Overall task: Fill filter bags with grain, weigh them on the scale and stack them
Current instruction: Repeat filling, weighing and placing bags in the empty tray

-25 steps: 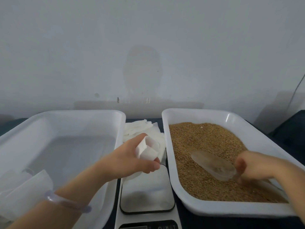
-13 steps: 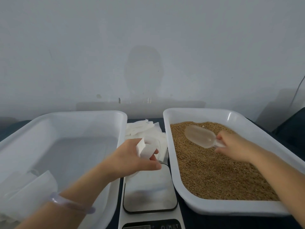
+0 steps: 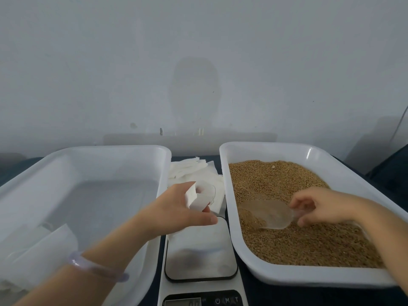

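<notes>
**Step in hand:** filling, judged to be at the loading of the scoop.

**Left hand** (image 3: 176, 210): 1 filter bag (image 3: 198, 198) is being pinched between thumb and curled fingers, and the grip is clamped on its upper edge. The bag is being held in the gap between the 2 trays, above the far edge of the scale (image 3: 201, 250) and clear of its plate. Its mouth is being kept open and appears to be facing up and to the right. Its long axis is hanging roughly upright.

**Right hand** (image 3: 324, 206): the grip is closed on the handle of a clear scoop (image 3: 267, 214). The scoop is lying low in the grain (image 3: 298, 244) inside the right tray (image 3: 309, 278). Its long axis is running left to right, with the handle to the right and the open end pointing left toward the bag. How much grain is being carried in it cannot be told.

**Governing relation:** the bag is lying to the left of the scoop and slightly farther away, across the right tray's left wall. The lift is therefore judged to be needing a leftward carry over that wall, with the scoop's open end already aimed at the bag mouth. Spillage onto the scale or the counter (image 3: 388, 173) is being noted as the risk.

**Other items:** a pile of empty bags (image 3: 189, 171) is lying beyond the scale, and white bags (image 3: 33, 255) are lying in the near corner of the left tray (image 3: 88, 151).
</notes>
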Available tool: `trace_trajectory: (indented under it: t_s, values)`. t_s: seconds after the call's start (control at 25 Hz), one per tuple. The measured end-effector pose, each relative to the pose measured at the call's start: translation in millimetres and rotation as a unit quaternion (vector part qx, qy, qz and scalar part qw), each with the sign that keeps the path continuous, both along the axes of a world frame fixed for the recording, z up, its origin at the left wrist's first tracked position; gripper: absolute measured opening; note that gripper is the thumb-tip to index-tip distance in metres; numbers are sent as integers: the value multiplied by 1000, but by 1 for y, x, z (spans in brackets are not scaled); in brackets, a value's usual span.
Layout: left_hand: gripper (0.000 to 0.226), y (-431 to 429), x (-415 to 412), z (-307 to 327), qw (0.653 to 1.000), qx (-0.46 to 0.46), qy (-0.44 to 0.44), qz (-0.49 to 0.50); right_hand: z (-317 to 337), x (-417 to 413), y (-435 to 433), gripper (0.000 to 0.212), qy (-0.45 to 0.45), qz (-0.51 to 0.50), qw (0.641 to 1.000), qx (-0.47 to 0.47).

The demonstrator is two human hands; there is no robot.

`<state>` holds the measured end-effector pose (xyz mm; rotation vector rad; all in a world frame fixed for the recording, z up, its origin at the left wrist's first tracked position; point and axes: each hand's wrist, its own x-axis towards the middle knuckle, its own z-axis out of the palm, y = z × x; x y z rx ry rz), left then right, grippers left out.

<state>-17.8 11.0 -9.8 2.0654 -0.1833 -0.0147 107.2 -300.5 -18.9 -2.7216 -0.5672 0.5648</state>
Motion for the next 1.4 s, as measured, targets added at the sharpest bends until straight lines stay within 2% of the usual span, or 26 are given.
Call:
trace_trajectory:
  t_s: [0.28,0.76,0.96,1.12,1.24,1.32,1.4]
  values:
    - [22,2,2,-2,1000,4,-10,-5,2,-2,1,26,-13,26,999,-37]
    - [22,1,1,-2,1000,8,-14,-2,13,-9,-7,33,-15,-14,996,93]
    - [28,-7,-2,8,1000,8,-13,18,13,-22,-20,33,-66,-21,994,87]
    - [33,-39,-3,32,997,-42,-59,-9,5,-28,-23,30,-94,-46,987,122]
    - [32,-80,4,29,997,-66,-41,-30,6,-29,-23,25,-97,-69,982,145]
    - [43,-103,10,15,999,-26,-29,-11,7,-31,-23,24,-101,-78,981,149]
    - [52,-118,16,0,996,71,-52,7,7,-33,-24,24,-113,-91,977,154]
